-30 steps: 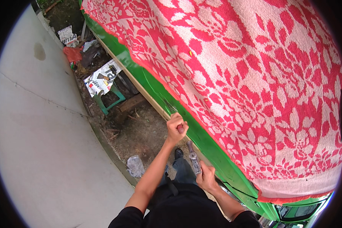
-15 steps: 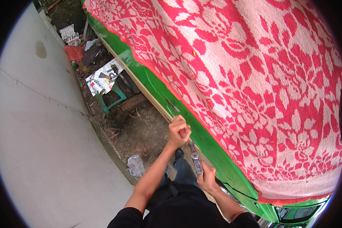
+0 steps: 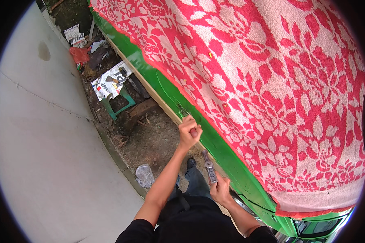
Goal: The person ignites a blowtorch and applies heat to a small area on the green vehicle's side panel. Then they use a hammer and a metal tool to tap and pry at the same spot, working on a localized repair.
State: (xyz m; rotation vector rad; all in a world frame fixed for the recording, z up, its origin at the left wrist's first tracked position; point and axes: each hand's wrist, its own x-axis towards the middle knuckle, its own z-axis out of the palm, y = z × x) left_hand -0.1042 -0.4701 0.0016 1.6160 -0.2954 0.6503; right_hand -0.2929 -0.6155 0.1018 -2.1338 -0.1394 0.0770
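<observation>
Left hand [image 3: 189, 131]: fisted at frame centre on a red-handled tool, seemingly a chisel or screwdriver, tip set against the green panel edge [image 3: 215, 141]. Right hand [image 3: 220, 190]: lower centre, clamped on a metal hammer [image 3: 209, 171], head raised. Step in hand, judged: working the seam beside the wooden strip [image 3: 150, 89]; next calls for a square strike. Red-and-white blanket [image 3: 271, 81] covers the roof.

Open dirt strip [image 3: 150, 141] left of green body [image 3: 215, 139] (w/ blanket [image 3: 271, 81] on top); green stool [image 3: 117, 106], plastic bag [image 3: 144, 175] crowd it.
</observation>
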